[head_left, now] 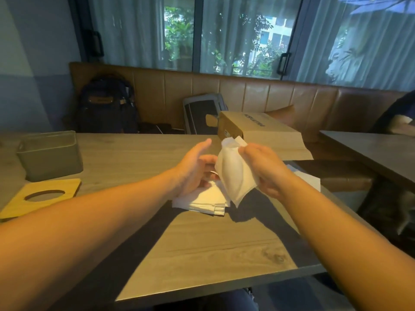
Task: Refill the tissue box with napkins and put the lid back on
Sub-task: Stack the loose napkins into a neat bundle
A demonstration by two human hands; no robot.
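My right hand [262,169] grips a folded white napkin [233,176] and holds it up above the table. Just left of it is my left hand [195,169], its fingers relaxed and open, held over a small stack of white napkins [202,202] lying on the wooden table [213,248]. The grey tissue box [50,154] stands lidless at the table's far left. Its wooden lid [42,196], with an oval hole, lies flat on the table in front of the box.
A brown cardboard carton [260,129] lies on its side at the table's far edge, behind my hands. More white paper [307,178] shows at the right edge. A leather bench [247,95] with a backpack [105,106] runs under the window. A second table [370,149] stands to the right.
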